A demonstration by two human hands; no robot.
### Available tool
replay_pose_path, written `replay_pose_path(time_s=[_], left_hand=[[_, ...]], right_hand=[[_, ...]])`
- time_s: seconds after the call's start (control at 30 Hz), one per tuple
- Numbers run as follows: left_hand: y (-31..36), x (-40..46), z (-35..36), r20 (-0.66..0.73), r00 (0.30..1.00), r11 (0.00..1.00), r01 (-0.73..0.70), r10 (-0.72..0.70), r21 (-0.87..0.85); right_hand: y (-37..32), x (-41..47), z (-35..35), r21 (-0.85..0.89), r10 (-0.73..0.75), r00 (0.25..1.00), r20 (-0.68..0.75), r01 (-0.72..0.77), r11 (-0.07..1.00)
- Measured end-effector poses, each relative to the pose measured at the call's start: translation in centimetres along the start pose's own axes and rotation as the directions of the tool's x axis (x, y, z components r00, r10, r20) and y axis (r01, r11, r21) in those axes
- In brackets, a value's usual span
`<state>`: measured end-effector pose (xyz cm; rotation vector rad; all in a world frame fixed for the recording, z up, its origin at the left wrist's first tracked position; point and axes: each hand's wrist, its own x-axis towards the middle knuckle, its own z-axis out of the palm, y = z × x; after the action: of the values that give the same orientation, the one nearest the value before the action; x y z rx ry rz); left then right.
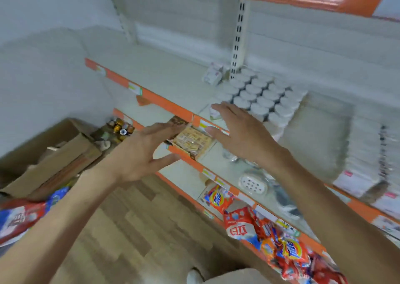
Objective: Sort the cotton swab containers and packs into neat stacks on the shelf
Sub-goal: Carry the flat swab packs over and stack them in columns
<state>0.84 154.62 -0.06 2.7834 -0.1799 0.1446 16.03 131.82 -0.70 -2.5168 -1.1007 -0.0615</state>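
Both forearms reach forward from the bottom edge of the view. Left hand (138, 151) hangs in front of the shelves with fingers spread and straight, holding nothing. Right hand (238, 130) hovers at the front edge of the shelf (168, 75), fingers spread and empty. Round white cotton swab containers (259, 97) stand in tight rows just beyond its fingertips, with flat white packs (365, 153) stacked toward the shelf's right end. Blur hides finer detail.
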Motion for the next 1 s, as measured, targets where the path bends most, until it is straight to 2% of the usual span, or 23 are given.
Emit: replay_pose_path(time_s=[0.2, 0.37, 0.47, 0.63, 0.87, 1.0], left_hand=[[-8.3, -1.3, -1.5, -0.034, 0.992, 0.992, 0.117, -0.119, -0.048], [-13.4, 2.1, -1.4, -0.013, 0.992, 0.991, 0.123, -0.124, -0.057], [-16.5, 6.0, -1.1, 0.014, 0.996, 0.994, 0.092, -0.092, -0.051], [-21.5, 13.7, -1.7, 0.15, 0.988, 0.999, -0.02, 0.027, -0.048], [-26.2, 20.5, -2.2, 0.171, 0.978, 0.992, -0.111, 0.12, -0.059], [-28.0, 23.2, -1.5, 0.184, 0.967, 0.983, -0.166, 0.177, -0.074]], right_hand=[[-3.8, 7.7, 2.3, -0.04, -0.031, 0.993, 0.113, 0.036, 0.999], [-3.3, 13.0, 4.9, -0.045, 0.002, 0.985, 0.172, 0.006, 0.999], [-1.7, 16.2, 6.9, -0.034, 0.058, 0.978, 0.198, -0.053, 0.998], [0.9, 21.6, 8.5, -0.035, 0.174, 0.965, 0.198, -0.17, 0.985], [4.1, 28.5, 7.9, -0.147, 0.337, 0.895, 0.292, -0.306, 0.941], [8.4, 34.3, 7.4, -0.235, 0.524, 0.836, 0.16, -0.484, 0.843]])
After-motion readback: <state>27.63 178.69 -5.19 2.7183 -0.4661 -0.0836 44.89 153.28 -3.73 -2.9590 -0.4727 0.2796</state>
